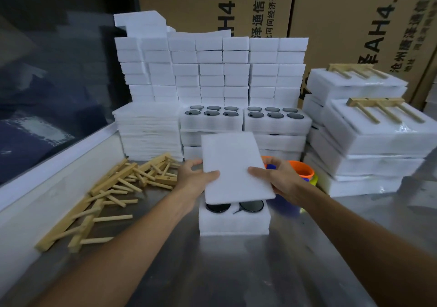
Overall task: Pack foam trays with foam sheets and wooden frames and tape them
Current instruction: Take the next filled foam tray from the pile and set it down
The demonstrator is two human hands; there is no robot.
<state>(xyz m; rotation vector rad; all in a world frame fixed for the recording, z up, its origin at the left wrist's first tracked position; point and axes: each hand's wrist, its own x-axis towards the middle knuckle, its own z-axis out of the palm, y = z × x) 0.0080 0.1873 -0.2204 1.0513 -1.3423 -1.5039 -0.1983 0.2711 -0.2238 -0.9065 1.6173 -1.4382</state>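
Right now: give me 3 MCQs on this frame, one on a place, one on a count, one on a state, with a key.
1. Where does the loose pile of pale wooden peg frames lie?
A. left of the near white foam tray
B. inside the orange tub
C. on the cardboard boxes

2. How many wooden frames lie on top of the wrapped white foam packs at right?
A. none
B. two
C. five

3. The thin white foam sheet is:
A. taped flat on the tray
B. held by the left hand and right hand above the tray
C. lying on the steel table

Key: 1 A, the pile lies left of the tray. 2 B, one tops each stack. 3 B, thumbs pinch both edges, with dark discs showing underneath.
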